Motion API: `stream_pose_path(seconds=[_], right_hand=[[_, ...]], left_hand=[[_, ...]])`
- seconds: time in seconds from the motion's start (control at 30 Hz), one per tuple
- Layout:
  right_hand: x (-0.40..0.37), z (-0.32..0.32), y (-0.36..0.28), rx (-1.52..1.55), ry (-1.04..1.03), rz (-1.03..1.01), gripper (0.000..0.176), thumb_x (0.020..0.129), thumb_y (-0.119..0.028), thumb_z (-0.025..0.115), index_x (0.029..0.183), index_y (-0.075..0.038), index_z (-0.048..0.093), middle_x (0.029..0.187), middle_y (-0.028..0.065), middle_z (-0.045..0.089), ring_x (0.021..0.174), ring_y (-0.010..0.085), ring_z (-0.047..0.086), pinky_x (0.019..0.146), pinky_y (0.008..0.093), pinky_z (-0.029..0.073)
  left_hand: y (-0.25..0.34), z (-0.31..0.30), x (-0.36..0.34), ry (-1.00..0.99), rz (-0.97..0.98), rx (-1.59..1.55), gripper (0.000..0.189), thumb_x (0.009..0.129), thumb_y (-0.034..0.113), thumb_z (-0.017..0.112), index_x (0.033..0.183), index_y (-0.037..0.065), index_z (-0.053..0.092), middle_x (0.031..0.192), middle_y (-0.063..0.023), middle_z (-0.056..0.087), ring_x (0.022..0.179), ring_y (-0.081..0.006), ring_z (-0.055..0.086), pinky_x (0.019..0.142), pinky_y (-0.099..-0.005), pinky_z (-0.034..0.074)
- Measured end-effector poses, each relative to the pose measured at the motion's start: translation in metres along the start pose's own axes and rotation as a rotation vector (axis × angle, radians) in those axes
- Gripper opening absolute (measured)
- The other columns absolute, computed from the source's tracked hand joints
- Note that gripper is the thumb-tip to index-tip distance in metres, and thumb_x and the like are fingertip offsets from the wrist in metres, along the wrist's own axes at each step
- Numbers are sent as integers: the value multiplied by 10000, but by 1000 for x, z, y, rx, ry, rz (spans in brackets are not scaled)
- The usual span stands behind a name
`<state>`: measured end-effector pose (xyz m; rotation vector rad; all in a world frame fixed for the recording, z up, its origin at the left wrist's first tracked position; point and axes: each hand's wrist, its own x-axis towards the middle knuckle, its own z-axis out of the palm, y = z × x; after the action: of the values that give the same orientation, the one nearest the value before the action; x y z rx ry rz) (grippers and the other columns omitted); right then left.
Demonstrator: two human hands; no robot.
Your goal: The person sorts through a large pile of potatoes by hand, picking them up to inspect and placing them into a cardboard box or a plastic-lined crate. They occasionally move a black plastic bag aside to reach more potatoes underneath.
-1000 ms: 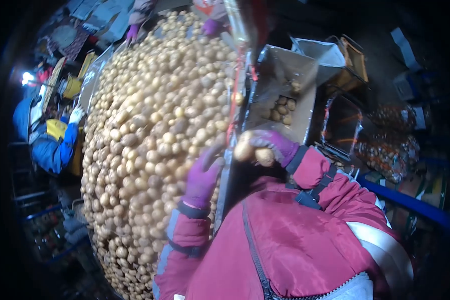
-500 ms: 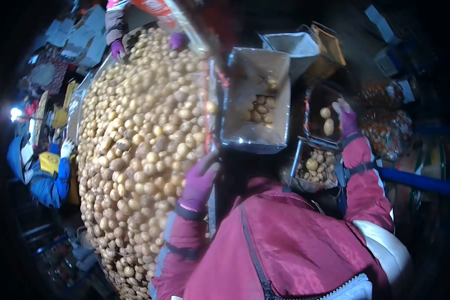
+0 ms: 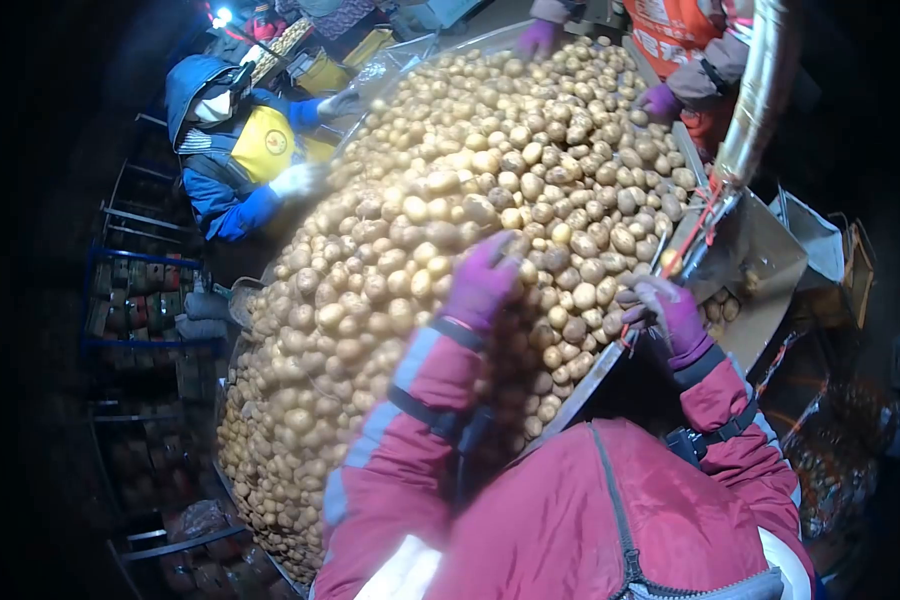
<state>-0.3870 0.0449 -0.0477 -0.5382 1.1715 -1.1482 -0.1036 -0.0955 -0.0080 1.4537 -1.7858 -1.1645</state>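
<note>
Many potatoes [image 3: 390,250], left hand [image 3: 480,285] fingers flat on them, right hand [image 3: 665,312] fingers curled, grip unclear, orange vest [image 3: 670,30] print illegible

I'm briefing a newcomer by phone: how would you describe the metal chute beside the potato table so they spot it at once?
Find the big table heaped with potatoes, then follow its right rim to the wearer's right hand in a purple glove. Just beyond that hand stands the metal chute, an open grey box. Unlike the table, it holds only a few potatoes.
</note>
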Motion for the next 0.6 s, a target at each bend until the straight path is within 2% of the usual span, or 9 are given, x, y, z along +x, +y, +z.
stream_pose_path(seconds=[0.03,0.07,0.1,0.13,0.2,0.27,0.43,0.53,0.6], right_hand=[[5,11,1,60,-30,38,366,1003,-219,597,1299,-5,605,1081,128,716,776,143,685,638,260,559],[12,19,2,121,-57,76,356,1000,-213,605,1290,-7,612,1077,125,716,778,143,684,643,262,560],[20,22,4,178,-134,80,334,997,-196,617,1277,-13,625,1055,102,709,763,152,675,657,274,567],[26,25,4,89,-143,61,359,1006,-224,599,1293,-9,613,1073,115,710,778,161,678,677,287,569],[38,31,4,-89,-151,16,413,1023,-281,563,1324,0,588,1111,141,713,808,179,683,715,313,574],[35,48,-19,-96,-91,121,408,1022,-278,560,1321,-2,600,1099,117,719,837,159,669,732,298,566],[51,52,-14,-32,-66,196,383,1013,-243,573,1307,-1,618,1082,100,722,791,137,632,713,283,553],[61,52,-12,-27,-86,169,374,1012,-219,578,1307,8,617,1080,99,721,818,139,646,730,284,555],[66,55,-13,-16,-116,144,383,1014,-220,576,1313,17,608,1084,103,718,836,142,656,746,286,557]], left_hand=[[-13,-22,18,65,109,45,398,931,166,669,1307,40,649,1266,-83,663,1170,-160,601,994,-303,489],[6,-45,30,44,49,85,471,936,263,642,1353,50,598,1305,-195,631,1211,-317,594,1044,-386,465],[-8,-60,54,147,67,228,477,936,278,626,1356,53,595,1318,-183,627,1220,-310,592,1049,-393,461],[16,-75,64,163,95,376,470,923,288,628,1336,62,612,1327,-177,623,1223,-311,593,1047,-395,464],[-13,-97,111,219,172,484,461,908,295,635,1314,76,629,1301,-177,639,1206,-332,603,1043,-412,467],[-25,-102,148,228,231,578,453,909,304,625,1307,89,637,1282,-174,650,1185,-346,611,1040,-426,466],[-40,-59,210,164,209,704,505,887,376,617,1330,135,634,1234,-162,670,1141,-348,628,1000,-445,484],[-13,-24,219,-20,28,1031,415,885,417,619,1196,144,660,1175,-135,658,1092,-330,625,947,-462,486],[-20,-4,230,48,99,1158,320,883,381,637,1098,148,677,1132,-118,658,1074,-305,629,929,-457,487]])
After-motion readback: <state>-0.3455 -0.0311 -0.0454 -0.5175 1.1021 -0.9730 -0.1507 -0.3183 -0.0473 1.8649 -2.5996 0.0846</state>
